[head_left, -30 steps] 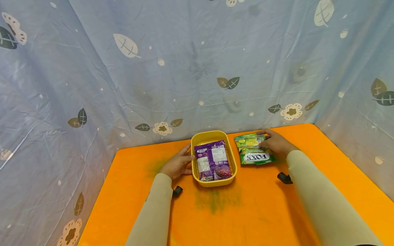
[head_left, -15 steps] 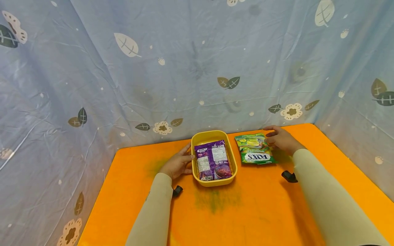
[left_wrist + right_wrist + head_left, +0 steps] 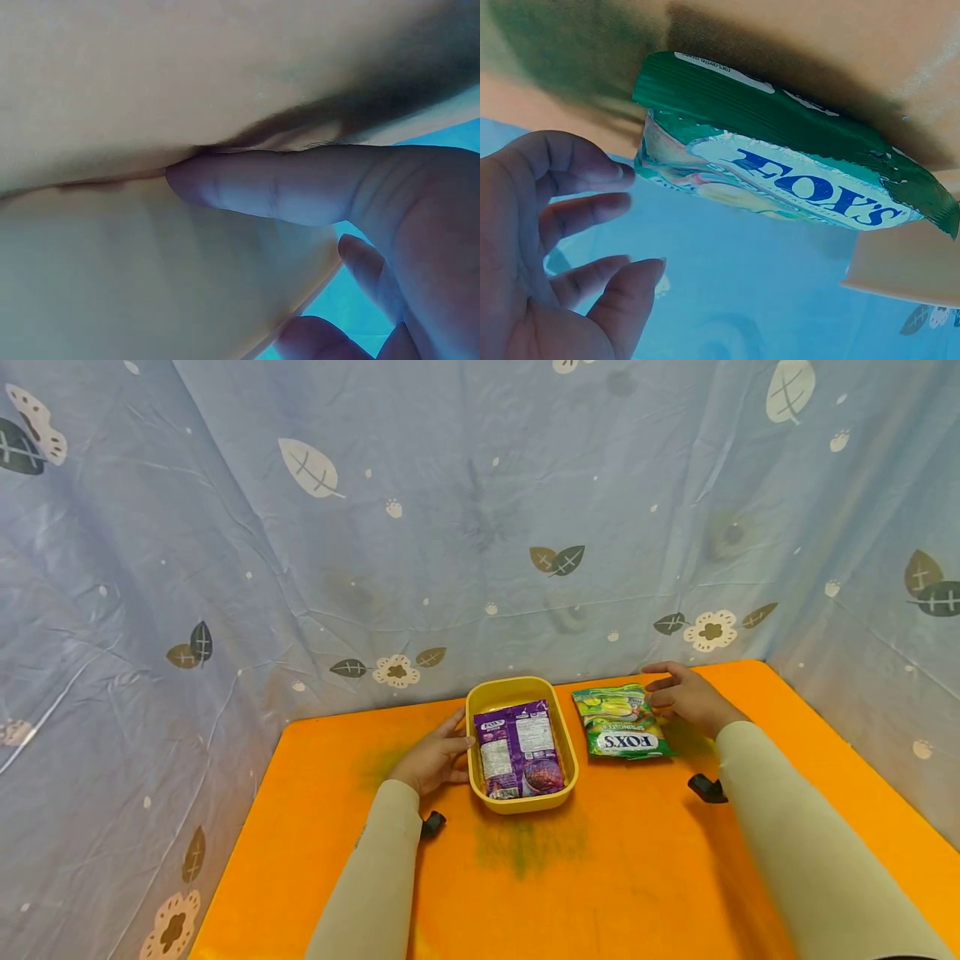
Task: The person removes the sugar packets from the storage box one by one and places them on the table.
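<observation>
A yellow plastic tub (image 3: 522,807) stands mid-table, with a purple Fox's candy bag (image 3: 517,747) lying inside. Against the tub's left wall rests my left hand (image 3: 431,762), fingers spread along the side. In the left wrist view one extended finger (image 3: 262,184) touches the tub wall (image 3: 142,277). A green Fox's candy bag (image 3: 622,727) lies to the right of the tub, its lettering upside down in the head view. My right hand (image 3: 693,702) is just right of this bag, fingers loosely bent. The right wrist view shows a gap between the fingertips and the bag.
The orange tabletop (image 3: 622,860) has dark greenish smudges in front of the tub. A pale blue patterned curtain (image 3: 465,527) encloses the back and both sides. A black piece (image 3: 432,825) sits at the left wrist, another black piece (image 3: 707,788) at the right wrist.
My right hand has let go of the green candy bag and drawn back to the right. The left hand and the tub have stayed in place.
</observation>
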Tool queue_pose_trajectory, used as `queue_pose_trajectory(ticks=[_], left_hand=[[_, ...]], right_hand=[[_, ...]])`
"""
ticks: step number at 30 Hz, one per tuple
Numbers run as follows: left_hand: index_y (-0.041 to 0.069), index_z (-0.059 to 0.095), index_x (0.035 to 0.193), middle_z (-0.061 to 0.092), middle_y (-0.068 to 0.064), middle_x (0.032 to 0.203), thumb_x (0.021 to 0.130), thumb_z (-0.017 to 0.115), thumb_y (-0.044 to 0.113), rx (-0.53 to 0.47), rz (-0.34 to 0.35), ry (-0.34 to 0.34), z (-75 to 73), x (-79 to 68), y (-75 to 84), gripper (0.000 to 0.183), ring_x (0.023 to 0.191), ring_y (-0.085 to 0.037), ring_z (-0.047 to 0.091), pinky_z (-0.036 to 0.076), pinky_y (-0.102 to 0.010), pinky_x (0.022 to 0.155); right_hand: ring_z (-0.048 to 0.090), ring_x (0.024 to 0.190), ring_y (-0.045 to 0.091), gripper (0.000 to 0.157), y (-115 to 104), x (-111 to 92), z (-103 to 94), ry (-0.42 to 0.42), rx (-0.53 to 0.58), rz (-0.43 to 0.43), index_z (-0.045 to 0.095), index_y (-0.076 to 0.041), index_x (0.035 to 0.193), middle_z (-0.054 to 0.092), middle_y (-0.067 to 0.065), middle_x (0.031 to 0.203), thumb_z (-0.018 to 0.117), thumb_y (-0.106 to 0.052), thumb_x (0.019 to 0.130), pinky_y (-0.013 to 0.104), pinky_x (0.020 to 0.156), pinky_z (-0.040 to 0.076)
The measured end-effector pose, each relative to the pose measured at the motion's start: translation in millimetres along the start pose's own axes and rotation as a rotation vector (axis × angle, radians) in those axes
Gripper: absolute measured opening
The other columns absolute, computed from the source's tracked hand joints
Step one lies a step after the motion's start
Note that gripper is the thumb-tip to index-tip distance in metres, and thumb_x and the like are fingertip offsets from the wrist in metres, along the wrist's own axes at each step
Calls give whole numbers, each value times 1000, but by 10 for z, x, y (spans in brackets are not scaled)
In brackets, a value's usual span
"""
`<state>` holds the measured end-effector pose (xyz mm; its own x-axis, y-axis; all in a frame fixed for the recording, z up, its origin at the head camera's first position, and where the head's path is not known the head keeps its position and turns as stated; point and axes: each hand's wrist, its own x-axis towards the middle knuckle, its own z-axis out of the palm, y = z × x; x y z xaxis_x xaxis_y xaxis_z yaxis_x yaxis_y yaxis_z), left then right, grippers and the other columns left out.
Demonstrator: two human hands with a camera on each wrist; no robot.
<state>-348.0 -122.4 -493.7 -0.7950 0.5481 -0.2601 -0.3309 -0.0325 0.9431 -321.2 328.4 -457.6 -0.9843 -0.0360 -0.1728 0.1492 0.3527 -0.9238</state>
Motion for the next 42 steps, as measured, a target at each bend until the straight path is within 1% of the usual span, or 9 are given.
queue_pose_trajectory(ticks=[5, 10, 15, 21, 24, 29, 34, 38, 42], left_hand=[[40, 18, 152, 37, -1, 148, 97, 55, 17, -11, -9, -10, 3, 14, 7, 70, 125, -26, 47, 49, -56, 83], [41, 17, 152, 35, -2, 149, 98, 55, 17, -10, -4, -22, 7, 30, 16, 70, 125, -26, 46, 49, -56, 82], [41, 18, 152, 34, -4, 150, 98, 54, 17, -13, 3, -17, 3, 39, 20, 69, 128, -26, 43, 49, -56, 82], [41, 19, 152, 33, -5, 149, 98, 54, 16, -9, 11, -9, 4, 35, 19, 69, 128, -28, 43, 49, -57, 82], [41, 20, 152, 32, -5, 150, 98, 54, 17, -8, 13, -8, 4, 31, 15, 68, 128, -28, 43, 49, -57, 81], [41, 20, 152, 32, -3, 150, 98, 55, 16, -21, 1, -6, 2, 19, 9, 69, 126, -28, 44, 49, -57, 81], [42, 21, 151, 35, -1, 148, 97, 56, 16, -17, 6, 3, -1, 12, 4, 69, 126, -27, 45, 49, -57, 81], [41, 21, 151, 35, 0, 148, 97, 56, 17, -16, 9, 2, -3, 12, -3, 69, 126, -27, 45, 49, -57, 81], [41, 20, 152, 34, -1, 149, 97, 55, 17, -22, 8, -4, -6, 7, -12, 69, 126, -28, 45, 49, -57, 81]], right_hand=[[47, 116, 40, 62, -14, -18, -4, 9, 31, -1, 32, -16, 146, 37, 25, 139, 63, -19, 93, 51, 95, 41], [44, 120, 39, 60, -4, -22, -7, 13, 51, -2, 31, -17, 148, 36, 24, 140, 60, -18, 95, 52, 97, 40], [43, 122, 38, 59, -22, -19, 19, 2, 68, -25, 29, -16, 150, 35, 24, 142, 57, -18, 97, 54, 100, 36], [46, 121, 39, 55, -65, -9, 51, -11, 75, -50, 31, -17, 149, 36, 24, 141, 54, -17, 99, 54, 99, 37], [47, 120, 40, 55, -87, -2, 79, -23, 95, -65, 31, -17, 149, 36, 25, 140, 53, -17, 99, 55, 98, 37], [47, 118, 41, 56, -132, 26, 168, -39, 137, -75, 32, -20, 148, 37, 26, 139, 56, -18, 98, 55, 97, 39], [47, 117, 43, 58, -186, 78, 288, -77, 166, -84, 33, -20, 147, 39, 27, 138, 60, -16, 96, 56, 97, 38], [49, 117, 42, 58, -241, 107, 398, -94, 148, -79, 35, -21, 146, 41, 25, 138, 62, -18, 94, 56, 96, 39], [48, 118, 41, 59, -286, 123, 523, -110, 161, -71, 36, -23, 145, 42, 24, 138, 64, -19, 93, 56, 96, 39]])
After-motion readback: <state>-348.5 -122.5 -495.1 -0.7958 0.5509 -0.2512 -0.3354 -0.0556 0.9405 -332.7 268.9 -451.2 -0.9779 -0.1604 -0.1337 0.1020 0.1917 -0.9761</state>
